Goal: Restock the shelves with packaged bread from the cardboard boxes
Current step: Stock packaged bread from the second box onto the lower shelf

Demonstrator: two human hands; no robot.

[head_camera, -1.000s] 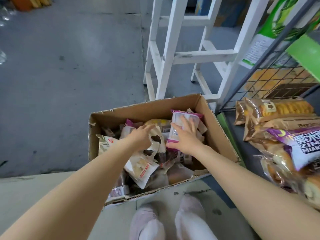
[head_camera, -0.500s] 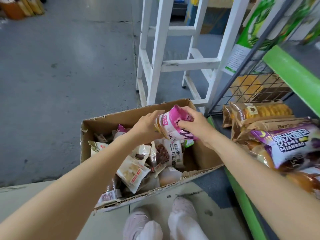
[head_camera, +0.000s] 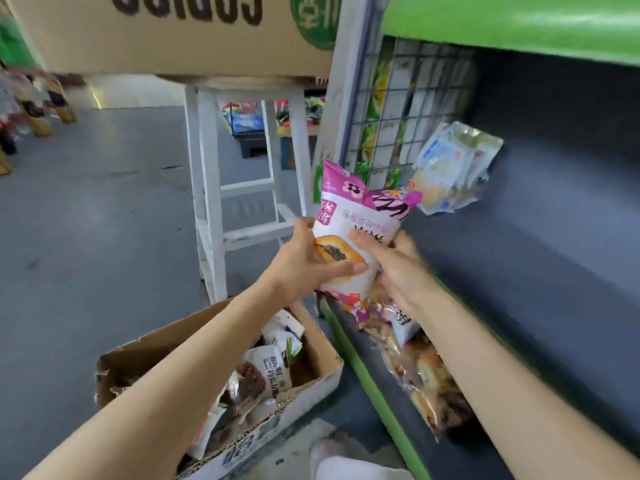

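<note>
Both my hands hold a pink and white bread package (head_camera: 360, 216) upright in front of the dark shelf (head_camera: 554, 258). My left hand (head_camera: 304, 268) grips its lower left side, thumb across the picture of the bread. My right hand (head_camera: 398, 268) holds its lower right side. Below my arms the open cardboard box (head_camera: 311, 386) on the floor holds several white and brown bread packets (head_camera: 266, 372). Clear bags of bread (head_camera: 426, 379) lie on the lower shelf under my right forearm. A pale blue and yellow packet (head_camera: 450, 168) leans against the wire grid.
A white wooden stool (head_camera: 207, 202) stands beyond the box with a large cardboard box (head_camera: 173, 32) on top. A wire grid panel (head_camera: 398, 109) closes the shelf's left end. Green shelf edges (head_camera: 502, 22) run above and below. Grey floor (head_camera: 86, 237) spreads to the left.
Both hands have lifted the pink package out of the box and up to the shelf. The view has swung up and right toward the shelf.
</note>
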